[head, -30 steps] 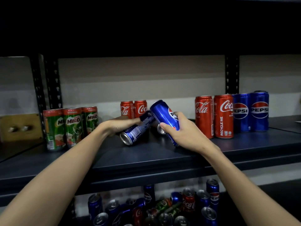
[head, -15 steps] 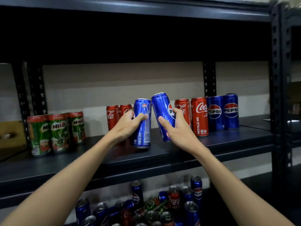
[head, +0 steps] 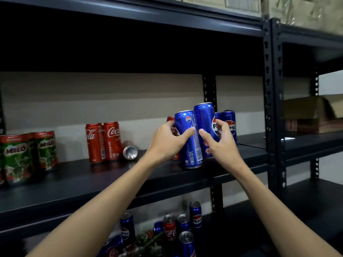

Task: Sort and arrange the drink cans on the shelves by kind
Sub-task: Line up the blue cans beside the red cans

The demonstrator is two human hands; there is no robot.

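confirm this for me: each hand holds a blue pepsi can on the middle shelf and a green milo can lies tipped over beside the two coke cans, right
Not quite. In the head view the tipped can beside the two Coke cans is red, not a green Milo. Left hand and right hand do each hold a Pepsi.

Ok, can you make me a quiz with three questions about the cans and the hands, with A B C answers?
1. Where is the tipped-over can?
A. Right of the two Coke cans
B. On top of the Milo cans
C. In the left hand

2. What colour are the two held cans?
A. Green
B. Blue
C. Red

3. How is the left hand's can?
A. Lying flat
B. Upside down
C. Upright, low at the shelf

Answers:
1 A, it lies on its side just right of the Coke pair.
2 B, the left hand's can and the right hand's can, gripped by the right hand, are both blue Pepsi.
3 C, its top faces up and its base is at the shelf surface.
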